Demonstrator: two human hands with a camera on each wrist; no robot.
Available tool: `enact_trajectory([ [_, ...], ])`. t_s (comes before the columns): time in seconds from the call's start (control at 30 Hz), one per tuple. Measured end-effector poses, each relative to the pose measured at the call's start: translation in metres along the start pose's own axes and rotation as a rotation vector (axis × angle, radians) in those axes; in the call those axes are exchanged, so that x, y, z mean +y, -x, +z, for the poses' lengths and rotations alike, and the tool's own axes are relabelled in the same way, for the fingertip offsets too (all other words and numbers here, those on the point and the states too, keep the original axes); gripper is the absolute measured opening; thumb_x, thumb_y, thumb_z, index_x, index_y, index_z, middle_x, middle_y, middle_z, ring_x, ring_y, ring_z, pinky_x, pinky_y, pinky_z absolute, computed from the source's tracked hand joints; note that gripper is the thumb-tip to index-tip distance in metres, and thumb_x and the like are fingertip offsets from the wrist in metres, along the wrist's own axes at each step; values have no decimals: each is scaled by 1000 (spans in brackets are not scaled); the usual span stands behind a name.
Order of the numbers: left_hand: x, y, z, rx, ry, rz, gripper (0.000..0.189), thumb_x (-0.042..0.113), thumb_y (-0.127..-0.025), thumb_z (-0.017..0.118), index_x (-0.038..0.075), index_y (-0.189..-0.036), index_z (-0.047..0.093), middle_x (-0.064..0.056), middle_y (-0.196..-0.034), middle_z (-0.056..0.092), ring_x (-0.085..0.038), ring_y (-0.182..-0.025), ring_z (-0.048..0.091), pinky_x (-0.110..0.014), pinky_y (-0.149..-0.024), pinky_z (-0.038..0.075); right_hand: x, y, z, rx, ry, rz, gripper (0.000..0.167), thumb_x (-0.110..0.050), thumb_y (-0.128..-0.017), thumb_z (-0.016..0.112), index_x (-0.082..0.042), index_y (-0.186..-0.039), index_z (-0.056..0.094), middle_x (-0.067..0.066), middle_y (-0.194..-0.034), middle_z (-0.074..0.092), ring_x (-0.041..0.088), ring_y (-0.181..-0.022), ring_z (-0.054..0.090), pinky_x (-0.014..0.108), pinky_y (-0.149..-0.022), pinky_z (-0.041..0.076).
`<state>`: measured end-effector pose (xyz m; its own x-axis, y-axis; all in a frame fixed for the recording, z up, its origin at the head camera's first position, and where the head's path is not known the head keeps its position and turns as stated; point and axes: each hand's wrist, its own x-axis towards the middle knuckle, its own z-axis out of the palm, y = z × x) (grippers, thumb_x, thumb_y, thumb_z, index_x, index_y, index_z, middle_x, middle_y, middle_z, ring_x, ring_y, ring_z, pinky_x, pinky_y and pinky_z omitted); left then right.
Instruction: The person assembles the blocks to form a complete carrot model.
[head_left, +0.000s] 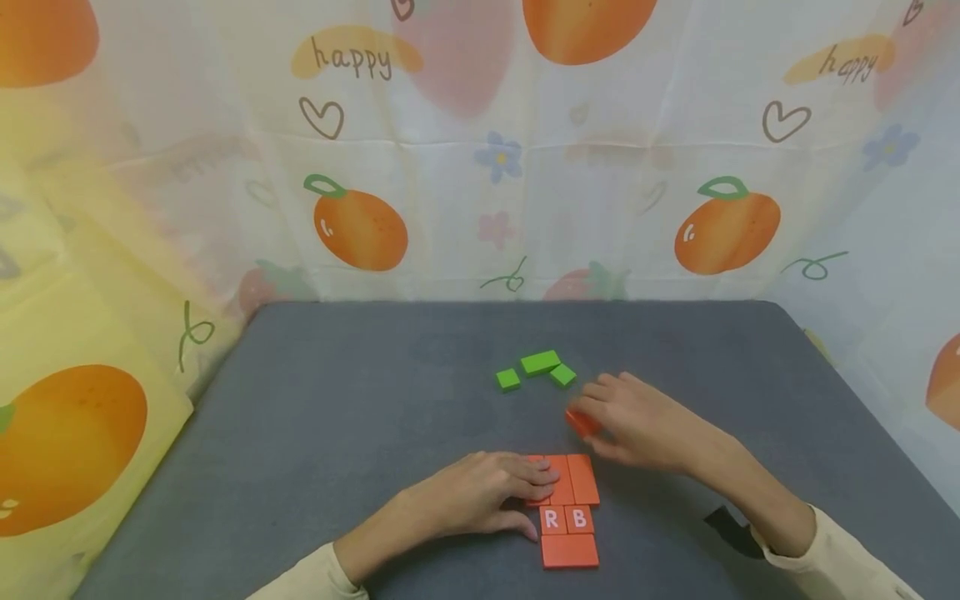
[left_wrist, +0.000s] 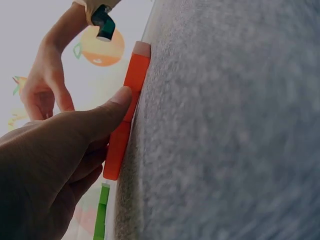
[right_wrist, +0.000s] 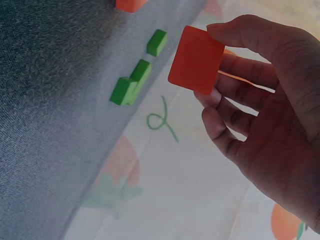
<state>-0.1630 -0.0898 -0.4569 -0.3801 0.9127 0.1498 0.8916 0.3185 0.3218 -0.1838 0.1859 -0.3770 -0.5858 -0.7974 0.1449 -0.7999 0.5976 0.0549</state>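
Note:
My right hand (head_left: pixel 637 417) pinches a small orange square tile (right_wrist: pixel 196 60) between thumb and fingers, raised above the table. Flat on the table lies a group of orange tiles: upright rectangles (head_left: pixel 583 479) side by side at the top, two small squares marked R (head_left: pixel 552 520) and B (head_left: pixel 579 519) below them, and a wider rectangle (head_left: pixel 570 552) at the bottom. My left hand (head_left: pixel 491 496) rests its fingers on the upper left of this group, hiding part of it. The left thumb (left_wrist: pixel 120 97) lies against the side of the orange tiles in the left wrist view.
Beyond the orange group lie three green blocks: a longer one (head_left: pixel 540 363), a small one touching it (head_left: pixel 562 376), and another small one (head_left: pixel 507 380) to the left. The grey table (head_left: pixel 337 400) ends at a fruit-printed curtain (head_left: pixel 450 208).

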Motion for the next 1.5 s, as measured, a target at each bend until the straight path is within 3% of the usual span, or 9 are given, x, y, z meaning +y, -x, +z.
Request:
enact_trajectory([
  [0.23,1,-1,5,55,-32,-8,51,47,-93,76,16,-134,73,6,-141,69,-4,-137,60,-25,-112,52,-2,5,-4,30,14,-8,35,-22,-83,87,-12,-114,74,-4,-97,68,13,-88,56,33,-74,48],
  [1.17,4,-3,4,32,-60,-25,53,47,-93,76,16,-136,72,6,-143,68,-6,-138,60,-28,-111,53,-26,18,-14,18,34,-20,36,-27,-83,86,-16,-115,74,-8,-98,68,10,-89,54,31,-75,47],
  [1.5,5,-3,4,49,-71,-19,51,44,-92,78,15,-134,73,5,-140,70,-7,-136,62,-26,-111,53,-38,23,-12,22,10,-82,35,-26,-84,86,-17,-115,72,-9,-99,67,9,-87,53,27,-72,45],
])
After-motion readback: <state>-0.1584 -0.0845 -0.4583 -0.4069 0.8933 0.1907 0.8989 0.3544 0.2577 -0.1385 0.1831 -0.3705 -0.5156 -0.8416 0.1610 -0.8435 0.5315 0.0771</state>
